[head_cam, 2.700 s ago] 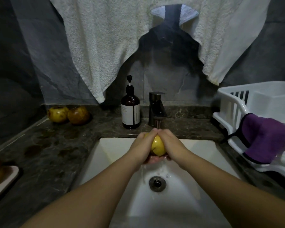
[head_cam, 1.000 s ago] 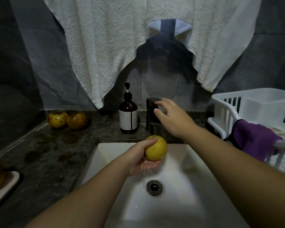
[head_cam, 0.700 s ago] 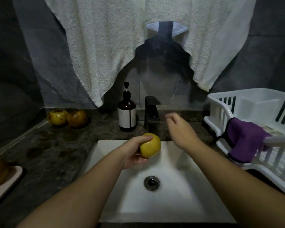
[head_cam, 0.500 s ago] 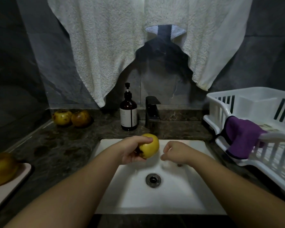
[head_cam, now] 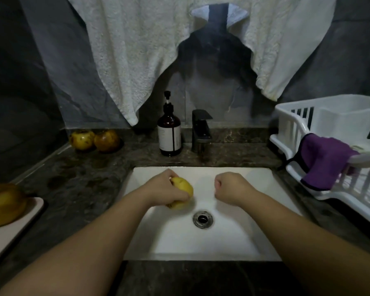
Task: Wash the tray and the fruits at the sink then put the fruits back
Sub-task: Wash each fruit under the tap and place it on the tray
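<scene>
My left hand grips a yellow fruit over the white sink, palm down, left of the drain. My right hand hovers over the sink to the right, fingers curled into a fist and holding nothing. No water runs from the dark faucet. Two yellow-brown fruits lie on the counter at the back left. Another fruit sits on the pale tray at the left edge.
A brown soap pump bottle stands left of the faucet. A white dish rack with a purple cloth draped over its rim fills the right counter. White towels hang above. The dark stone counter surrounds the sink.
Both hands rubbed the fruit under running water, then my right hand reached to the faucet and the water stopped. My right hand has come back down over the sink; my left has turned palm down and lowered the fruit.
</scene>
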Demonstrator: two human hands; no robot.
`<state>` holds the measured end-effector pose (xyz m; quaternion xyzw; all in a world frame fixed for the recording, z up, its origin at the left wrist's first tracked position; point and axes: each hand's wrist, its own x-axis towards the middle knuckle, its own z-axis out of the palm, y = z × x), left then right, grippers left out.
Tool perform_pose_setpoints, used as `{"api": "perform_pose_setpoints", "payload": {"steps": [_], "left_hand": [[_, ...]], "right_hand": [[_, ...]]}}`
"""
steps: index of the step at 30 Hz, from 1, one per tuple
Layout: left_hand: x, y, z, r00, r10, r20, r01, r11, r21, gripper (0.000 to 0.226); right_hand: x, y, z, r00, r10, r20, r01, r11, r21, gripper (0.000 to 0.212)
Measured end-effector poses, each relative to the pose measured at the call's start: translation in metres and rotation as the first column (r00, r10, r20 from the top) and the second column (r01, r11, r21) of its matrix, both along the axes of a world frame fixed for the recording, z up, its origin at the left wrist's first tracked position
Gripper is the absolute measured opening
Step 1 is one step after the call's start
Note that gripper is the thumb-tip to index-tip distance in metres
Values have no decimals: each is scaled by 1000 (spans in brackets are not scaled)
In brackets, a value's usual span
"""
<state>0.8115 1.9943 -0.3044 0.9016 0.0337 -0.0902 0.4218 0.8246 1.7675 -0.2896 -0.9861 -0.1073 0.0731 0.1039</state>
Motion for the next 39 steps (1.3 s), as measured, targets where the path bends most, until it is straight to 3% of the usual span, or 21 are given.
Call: {"api": "perform_pose_setpoints", "payload": {"steps": [3, 4, 6, 7, 9, 11, 14, 15, 17, 19, 22, 24, 26, 27, 29, 34, 36, 39], "left_hand": [[-4, -3, -5, 998, -60, -15, 61, 992, 108, 68], [-4, -4, -3, 998, -45, 35, 43, 998, 56, 68], [-2, -3, 2, 995, 10, 100, -5, 999, -48, 69], [-3, -3, 3, 996, 14, 84, -10, 999, -48, 68], [-7, 0, -1, 999, -34, -3, 34, 996, 83, 66], [-9, 4, -5, 999, -33, -39, 37, 991, 131, 64], [-6, 7, -1, 998, 57, 31, -55, 998, -41, 58], [-7, 7, 1, 996, 79, 29, -76, 993, -87, 56], [-8, 5, -1, 998, 65, 8, -64, 993, -98, 55], [-10, 5, -3, 998, 57, -13, -58, 994, -95, 57], [-9, 6, 0, 995, 98, -34, -103, 979, -174, 58], [-9, 7, 2, 989, 133, -61, -145, 953, -265, 55], [-10, 7, 6, 981, 170, -97, -194, 899, -393, 54], [-10, 8, 9, 974, 197, -116, -228, 855, -465, 53], [-8, 10, 19, 956, 256, -144, -291, 758, -584, 51], [0, 14, 47, 929, 329, -171, -329, 519, -789, 42], [3, 20, 57, 920, 348, -179, -332, 453, -828, 47], [5, 32, 67, 914, 359, -190, -331, 386, -861, 37]], "right_hand": [[-5, 1, -11, 959, 39, -281, -59, 996, -61, 43], [-5, 2, -9, 966, 50, -252, -57, 998, -20, 43], [0, 4, -5, 999, 21, -27, -19, 997, 75, 14], [1, 3, -4, 1000, 11, 14, -12, 999, 53, 9], [-7, 3, -5, 979, 80, -185, -106, 985, -134, 18], [-15, 4, -9, 928, 116, -353, -202, 955, -218, 39], [-8, 4, -4, 997, 65, -41, -66, 997, -27, 9], [-5, 4, -3, 999, 31, 25, -32, 998, 53, 14], [-7, 4, -5, 996, 66, -52, -64, 997, 34, 14], [-7, 4, -9, 994, 48, -100, -37, 993, 111, 27], [0, 5, -5, 994, -51, 98, 25, 967, 254, 18], [1, 3, -5, 997, -28, 70, 8, 964, 266, 26], [-2, 2, -6, 999, 24, -31, -13, 955, 298, 67], [-4, 4, -2, 999, 20, -49, -2, 941, 337, 77], [-4, 10, 13, 1000, 2, -3, 0, 903, 430, 70], [-4, 29, 63, 996, 62, 69, -88, 868, 489, 37], [-2, 41, 89, 999, 54, -2, -39, 744, 667, 24], [5, 62, 123, 992, 64, -113, 64, 516, 854, 15]]}}
